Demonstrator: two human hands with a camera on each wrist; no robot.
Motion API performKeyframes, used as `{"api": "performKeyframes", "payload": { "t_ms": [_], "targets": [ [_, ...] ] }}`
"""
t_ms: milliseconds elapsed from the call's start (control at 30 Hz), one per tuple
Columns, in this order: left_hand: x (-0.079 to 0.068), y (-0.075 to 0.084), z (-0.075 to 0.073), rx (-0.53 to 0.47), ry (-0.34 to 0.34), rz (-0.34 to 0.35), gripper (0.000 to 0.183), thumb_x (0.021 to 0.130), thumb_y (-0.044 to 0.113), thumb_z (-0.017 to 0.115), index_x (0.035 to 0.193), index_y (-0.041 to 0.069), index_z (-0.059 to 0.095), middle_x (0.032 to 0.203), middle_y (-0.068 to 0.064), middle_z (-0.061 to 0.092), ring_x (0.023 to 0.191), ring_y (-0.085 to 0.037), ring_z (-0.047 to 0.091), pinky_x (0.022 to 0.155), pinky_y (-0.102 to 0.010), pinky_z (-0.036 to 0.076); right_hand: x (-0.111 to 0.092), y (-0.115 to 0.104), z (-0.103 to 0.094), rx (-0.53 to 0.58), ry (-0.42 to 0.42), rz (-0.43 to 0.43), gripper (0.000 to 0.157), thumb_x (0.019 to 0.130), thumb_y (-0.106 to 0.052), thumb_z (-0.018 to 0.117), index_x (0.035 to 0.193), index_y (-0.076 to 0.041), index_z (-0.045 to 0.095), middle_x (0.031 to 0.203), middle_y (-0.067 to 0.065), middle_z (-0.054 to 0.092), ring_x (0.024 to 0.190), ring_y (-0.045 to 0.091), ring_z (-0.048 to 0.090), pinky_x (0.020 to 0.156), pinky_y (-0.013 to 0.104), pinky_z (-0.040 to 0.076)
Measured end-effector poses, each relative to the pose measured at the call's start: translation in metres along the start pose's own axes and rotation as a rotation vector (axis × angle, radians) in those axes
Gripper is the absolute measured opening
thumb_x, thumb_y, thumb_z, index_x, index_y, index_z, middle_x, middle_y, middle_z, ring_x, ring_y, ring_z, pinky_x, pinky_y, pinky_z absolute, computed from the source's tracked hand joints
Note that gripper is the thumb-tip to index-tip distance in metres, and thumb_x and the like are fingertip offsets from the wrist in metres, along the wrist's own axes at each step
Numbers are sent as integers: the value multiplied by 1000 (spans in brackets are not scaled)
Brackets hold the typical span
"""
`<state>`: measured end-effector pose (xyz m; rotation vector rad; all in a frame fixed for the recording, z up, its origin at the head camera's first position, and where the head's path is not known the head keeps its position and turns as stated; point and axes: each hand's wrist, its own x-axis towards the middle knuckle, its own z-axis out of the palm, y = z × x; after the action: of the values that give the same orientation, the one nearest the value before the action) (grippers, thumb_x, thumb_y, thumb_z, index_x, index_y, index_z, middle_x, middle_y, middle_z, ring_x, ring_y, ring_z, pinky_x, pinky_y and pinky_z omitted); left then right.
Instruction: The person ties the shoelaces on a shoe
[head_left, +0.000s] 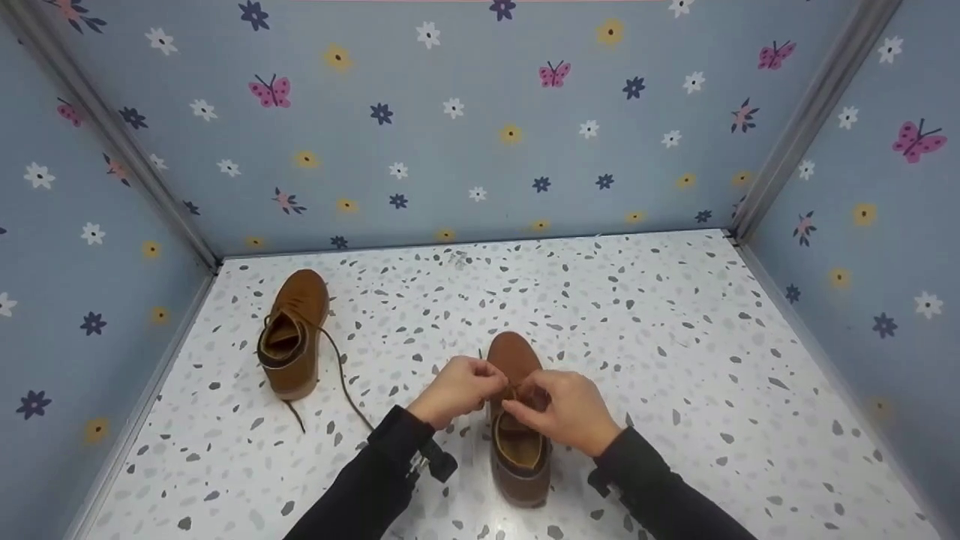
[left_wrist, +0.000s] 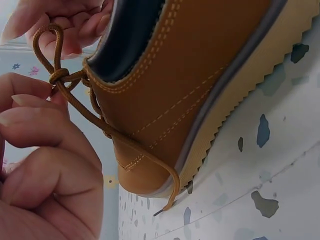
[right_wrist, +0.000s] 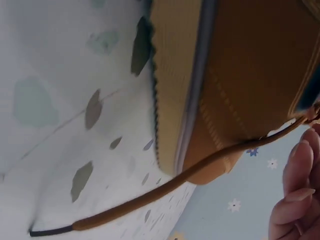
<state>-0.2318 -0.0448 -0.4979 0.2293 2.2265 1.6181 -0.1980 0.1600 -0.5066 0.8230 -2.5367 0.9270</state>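
Note:
A brown leather shoe [head_left: 513, 352] stands between the hands, toe pointing away. Its brown shoelace [left_wrist: 59, 76] is drawn into a knot with a loop rising from it, close by the ankle opening. My left hand [head_left: 465, 386], fingers curled, pinches the lace at the knot. From the other side my right hand [head_left: 566, 409] holds the lace with bent fingers and thumb, close over the tongue; its fingertips are partly hidden at the frame edge in the right wrist view. One loose lace end [right_wrist: 150, 197] hangs down the shoe's side towards the floor.
A second brown shoe [head_left: 306, 300] stands at the left, its long untied lace [head_left: 342, 367] trailing over the speckled white surface [head_left: 637, 315]. Blue panels with flowers and butterflies [head_left: 480, 97] enclose the back and both sides.

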Motion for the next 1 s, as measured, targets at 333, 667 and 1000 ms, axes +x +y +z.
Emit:
{"api": "performKeyframes", "payload": {
  "t_ms": [333,667,1000],
  "targets": [
    [-4,1,-1,-102,-39,-18,12,85,16,59,80,6,66,60,3,50,46,-7,39,41,-19,28,3,-1,-4,80,18,51,11,92,-18,71,81,-16,71,71,-12,61,61,3,54,56,22,48],
    [-7,-8,-7,-169,50,5,19,89,16,60,88,-2,67,63,3,49,46,-7,39,42,-20,30,-4,9,-7,137,-16,166,14,89,-12,72,77,-18,68,67,-15,56,58,3,50,52,23,45],
    [-12,-14,-13,-210,53,-49,13,87,14,60,79,4,61,60,3,46,45,-7,38,40,-19,26,-12,10,-6,241,-97,302,12,91,-14,70,81,-20,66,71,-13,60,63,7,57,57,26,51]
  ]
}}
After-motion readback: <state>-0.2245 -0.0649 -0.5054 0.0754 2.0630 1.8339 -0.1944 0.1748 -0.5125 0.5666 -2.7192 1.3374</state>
